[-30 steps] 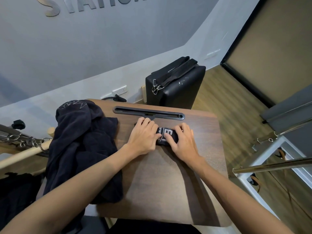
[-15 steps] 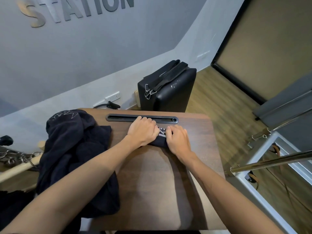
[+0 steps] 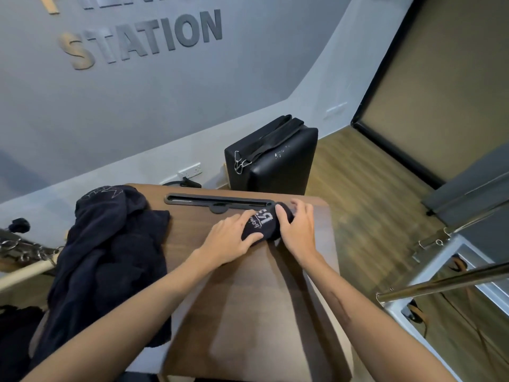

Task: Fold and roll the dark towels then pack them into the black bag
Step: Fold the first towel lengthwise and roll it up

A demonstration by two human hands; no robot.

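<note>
A rolled dark towel (image 3: pixel 264 224) with white lettering lies tilted near the far edge of the brown wooden table (image 3: pixel 248 299). My left hand (image 3: pixel 231 241) holds its near left end, fingers curled over the roll. My right hand (image 3: pixel 297 230) grips its far right end. A heap of loose dark towels (image 3: pixel 110 257) covers the table's left side and hangs over the edge. The black bag (image 3: pixel 275 161), with straps and metal clips on top, stands on the floor beyond the table.
A black slotted strip (image 3: pixel 220 201) runs along the table's far edge. A metal frame with chrome bars (image 3: pixel 440 279) stands to the right. A wooden rod and chains (image 3: pixel 24 260) lie to the left. A wall socket (image 3: pixel 190 170) sits behind the table.
The roll has turned from lying crosswise to slanting, and has shifted right. Both hands now wrap its ends instead of pressing on top. The camera has tilted up.
</note>
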